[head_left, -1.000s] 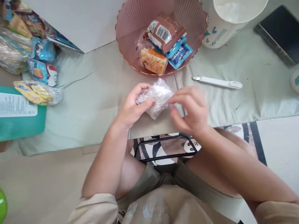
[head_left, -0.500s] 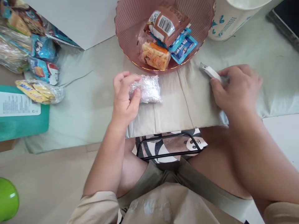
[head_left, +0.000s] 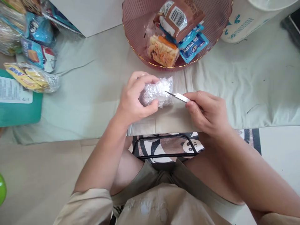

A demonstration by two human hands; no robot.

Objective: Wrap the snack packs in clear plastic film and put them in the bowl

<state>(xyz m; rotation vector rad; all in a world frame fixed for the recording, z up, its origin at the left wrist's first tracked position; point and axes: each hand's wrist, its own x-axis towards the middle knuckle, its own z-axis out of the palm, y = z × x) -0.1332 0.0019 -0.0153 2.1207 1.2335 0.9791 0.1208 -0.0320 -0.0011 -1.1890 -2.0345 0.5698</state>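
Observation:
A small bundle in clear bubble wrap point(head_left: 156, 92) lies at the table's front edge, its contents hidden. My left hand point(head_left: 138, 97) grips its left end, with thumb and fingers on opposite sides. In my right hand point(head_left: 207, 112) is a slim white-handled knife point(head_left: 180, 97), pinched between thumb and forefinger. Its thin dark blade points left, and the tip appears to touch the wrap. Just beyond the bundle stands a pink ribbed bowl point(head_left: 133, 40) with a gold rim, holding several packaged snacks.
A white bin point(head_left: 248, 23) stands right of the bowl, near a dark object point(head_left: 292, 29). On the left are wrapped snacks point(head_left: 38, 53), a yellow snack pack point(head_left: 32, 78) and a green box point(head_left: 21, 109). A white panel point(head_left: 93, 14) rises behind.
My right hand has moved left and brought the knife's blade onto the bubble-wrapped bundle. My left hand has shifted slightly right with the bundle. The camera view has shifted a little.

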